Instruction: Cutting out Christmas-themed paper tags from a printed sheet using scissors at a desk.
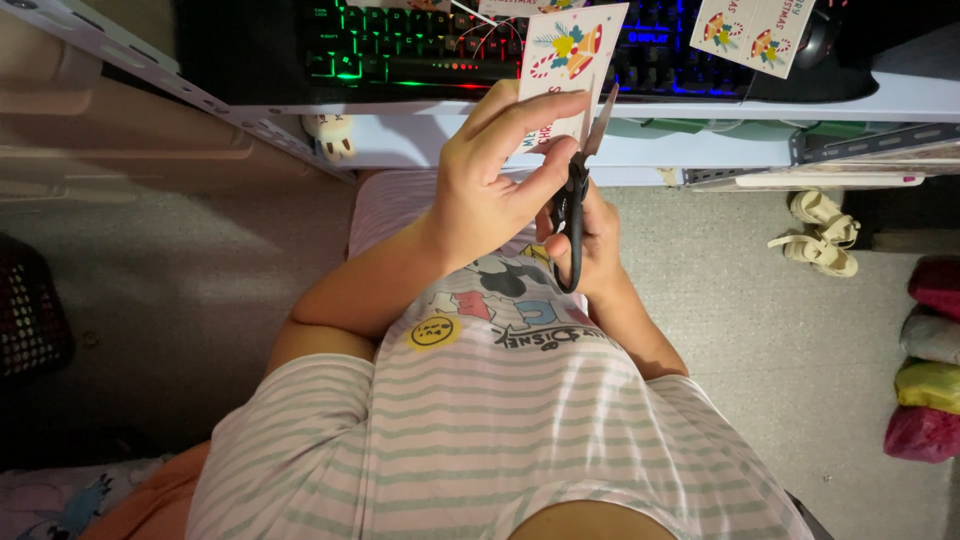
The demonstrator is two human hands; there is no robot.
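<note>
Left hand (490, 175) pinches the card (565, 75) above the scissors (573, 215).

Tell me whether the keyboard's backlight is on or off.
On. The keyboard on the desk glows green and red at its left keys and blue toward the right.

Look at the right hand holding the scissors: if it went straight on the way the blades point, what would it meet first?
Probably the card held by the left hand: the scissors in the right hand point up at its edge. Beyond lies the keyboard.

The person wears a short-sleeved shirt (500, 440) striped pale pink and green, with cartoon print on front.
</note>
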